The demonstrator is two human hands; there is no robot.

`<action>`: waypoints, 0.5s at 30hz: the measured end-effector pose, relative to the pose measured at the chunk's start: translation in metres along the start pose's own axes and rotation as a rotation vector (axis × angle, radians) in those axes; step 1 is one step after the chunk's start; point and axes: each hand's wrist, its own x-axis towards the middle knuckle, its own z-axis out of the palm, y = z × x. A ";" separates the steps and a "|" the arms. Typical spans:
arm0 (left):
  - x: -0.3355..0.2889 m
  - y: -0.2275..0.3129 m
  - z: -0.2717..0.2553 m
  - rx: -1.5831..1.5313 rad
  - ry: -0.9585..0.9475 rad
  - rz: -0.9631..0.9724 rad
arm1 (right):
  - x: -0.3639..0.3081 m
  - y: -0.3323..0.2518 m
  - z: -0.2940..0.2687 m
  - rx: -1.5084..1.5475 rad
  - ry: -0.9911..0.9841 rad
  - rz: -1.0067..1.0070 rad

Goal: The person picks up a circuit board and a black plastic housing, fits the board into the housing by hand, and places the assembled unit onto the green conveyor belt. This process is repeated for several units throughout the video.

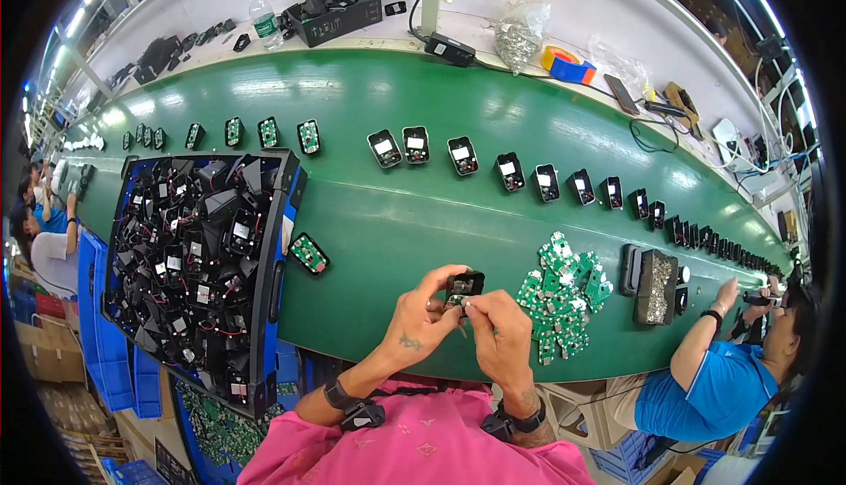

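Observation:
Both my hands meet over the near edge of the green conveyor belt (423,212). My left hand (421,316) grips a small black plastic housing (465,283) from the left. My right hand (500,331) pinches its lower edge, where a bit of green circuit board shows. A pile of green circuit boards (561,300) lies just right of my hands. A single housing with a green board in it (308,253) rests on the belt to the left.
A black bin of black housings with red wires (198,260) stands at my left. A row of open housings (461,155) runs along the belt. A black tray of screws (656,285) sits to the right, near a person in a blue shirt (705,388).

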 end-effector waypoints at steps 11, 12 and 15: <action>-0.007 0.018 0.005 0.248 0.210 0.356 | 0.010 -0.014 -0.018 -0.039 -0.157 0.081; -0.009 0.020 0.006 0.246 0.207 0.353 | 0.012 -0.015 -0.021 -0.024 -0.192 0.080; -0.012 0.020 0.005 0.195 0.193 0.288 | 0.015 -0.016 -0.026 0.025 -0.251 0.140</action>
